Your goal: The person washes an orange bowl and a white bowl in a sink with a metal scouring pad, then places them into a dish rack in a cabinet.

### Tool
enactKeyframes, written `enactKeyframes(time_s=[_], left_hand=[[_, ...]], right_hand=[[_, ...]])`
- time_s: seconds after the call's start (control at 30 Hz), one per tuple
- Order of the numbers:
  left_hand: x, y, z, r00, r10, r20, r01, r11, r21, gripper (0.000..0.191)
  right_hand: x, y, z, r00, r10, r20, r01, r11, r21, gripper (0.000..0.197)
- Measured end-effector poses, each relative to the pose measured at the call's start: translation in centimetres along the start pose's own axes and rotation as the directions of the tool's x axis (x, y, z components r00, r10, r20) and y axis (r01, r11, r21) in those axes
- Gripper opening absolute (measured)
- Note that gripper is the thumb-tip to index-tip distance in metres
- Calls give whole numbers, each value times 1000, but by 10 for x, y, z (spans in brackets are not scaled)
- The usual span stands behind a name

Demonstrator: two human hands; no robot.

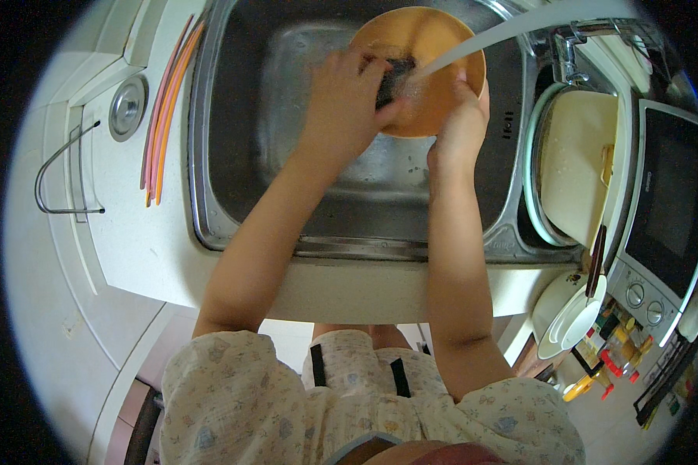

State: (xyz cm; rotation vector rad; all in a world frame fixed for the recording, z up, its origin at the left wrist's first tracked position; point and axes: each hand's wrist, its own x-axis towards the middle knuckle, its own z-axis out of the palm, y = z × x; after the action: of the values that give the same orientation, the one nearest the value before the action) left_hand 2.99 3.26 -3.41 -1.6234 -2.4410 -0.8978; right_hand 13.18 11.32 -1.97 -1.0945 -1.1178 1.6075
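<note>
Over a stainless steel sink (349,218), my right hand (462,122) grips the rim of a round orange bowl or plate (433,110), with the thumb on its inner face. My left hand (352,96) holds a dark scrubbing pad (388,87) against the inner surface of the orange dish. A stream of water (483,43) from the upper right runs into the dish beside the pad. Part of the pad is hidden by my left fingers.
Pink and orange sticks (168,116) and a metal lid (128,108) lie on the left counter. At the right are a faucet (567,55), a cream-coloured container (579,163), white bowls (573,319), a microwave oven (663,203) and several bottles (622,349).
</note>
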Motion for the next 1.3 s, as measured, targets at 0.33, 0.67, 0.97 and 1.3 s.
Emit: enactKeyframes(time_s=[0.33,0.67,0.97,1.3], left_hand=[[6,-20,-4,989,-24,144,48,985,-164,20],[8,-23,0,991,75,114,-57,986,-154,19],[4,-25,-1,913,145,380,95,832,-546,15],[12,-28,-14,989,145,6,-145,989,-31,23]], right_hand=[[0,-2,-3,998,46,49,-39,989,-144,33],[1,-1,-5,995,18,96,-13,999,-51,42],[11,-3,-15,996,-23,92,30,997,-73,40],[-5,-15,-13,941,225,252,-195,971,-138,43]])
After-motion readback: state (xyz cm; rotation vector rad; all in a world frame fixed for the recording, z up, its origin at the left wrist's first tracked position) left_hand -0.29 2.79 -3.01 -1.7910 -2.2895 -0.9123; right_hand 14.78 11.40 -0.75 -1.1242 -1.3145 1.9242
